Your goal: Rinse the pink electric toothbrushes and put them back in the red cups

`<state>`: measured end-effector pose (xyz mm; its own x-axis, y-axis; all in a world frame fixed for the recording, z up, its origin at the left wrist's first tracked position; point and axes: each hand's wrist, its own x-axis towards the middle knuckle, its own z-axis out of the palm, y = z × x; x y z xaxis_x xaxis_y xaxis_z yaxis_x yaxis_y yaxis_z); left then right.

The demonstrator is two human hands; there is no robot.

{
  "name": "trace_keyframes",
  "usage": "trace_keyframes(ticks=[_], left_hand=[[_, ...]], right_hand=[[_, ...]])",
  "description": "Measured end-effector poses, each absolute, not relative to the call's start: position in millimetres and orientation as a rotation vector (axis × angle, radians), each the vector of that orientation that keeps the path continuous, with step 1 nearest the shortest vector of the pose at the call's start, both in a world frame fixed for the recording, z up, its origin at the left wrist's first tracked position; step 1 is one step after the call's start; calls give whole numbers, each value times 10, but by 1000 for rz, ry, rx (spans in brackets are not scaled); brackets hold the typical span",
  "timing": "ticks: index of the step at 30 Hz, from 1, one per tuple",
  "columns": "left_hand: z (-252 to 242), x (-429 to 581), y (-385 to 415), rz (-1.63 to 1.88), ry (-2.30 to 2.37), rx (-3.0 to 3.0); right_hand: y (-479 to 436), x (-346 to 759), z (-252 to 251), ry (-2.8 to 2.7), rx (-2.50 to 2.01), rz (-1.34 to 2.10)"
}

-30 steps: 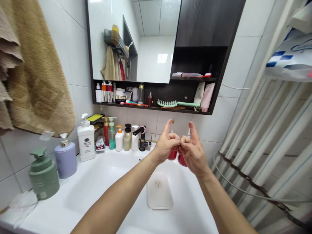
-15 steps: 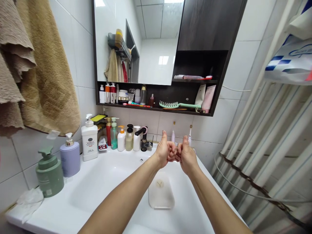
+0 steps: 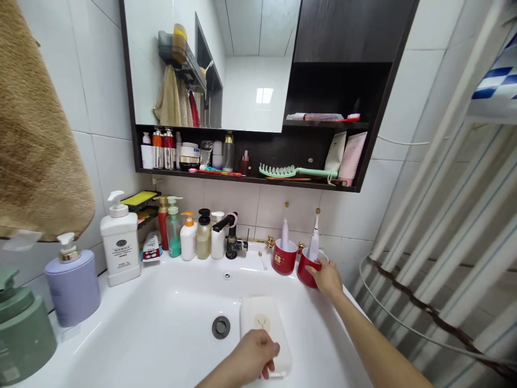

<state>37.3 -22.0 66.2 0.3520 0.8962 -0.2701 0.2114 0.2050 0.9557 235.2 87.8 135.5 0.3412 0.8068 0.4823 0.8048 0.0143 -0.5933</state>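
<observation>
At the sink's back right corner, my right hand has its fingers and thumb around the side of a red cup. A white electric toothbrush stands upright in that cup. Just left is a second red cup with gold markings, holding a pale pink electric toothbrush. My left hand, its fingers curled in, shows nothing in its grasp. It hovers over a white rectangular case lying in the sink basin and hides part of it.
A black faucet rises behind the sink basin, with pump bottles to its left. A dark mirror cabinet overhangs the back ledge. White radiator pipes stand along the right side. A brown towel hangs at left.
My hands, which were together in front of the cups, have parted. The right went to the red cup and closed on it; the left came down over the white case. The view shifted closer.
</observation>
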Motion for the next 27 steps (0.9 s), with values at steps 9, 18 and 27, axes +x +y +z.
trace_keyframes(ticks=[9,18,27], left_hand=[[894,392,-159,975,1237,1330],[1093,575,289,1281,1233,1320],[1398,315,268,1563,1065,1146]], right_hand=[[142,2239,1263,-1670,-1847,-52],[-264,1547,892,-1910,-1698,182],[-197,1419,677,-1889,-1722,191]])
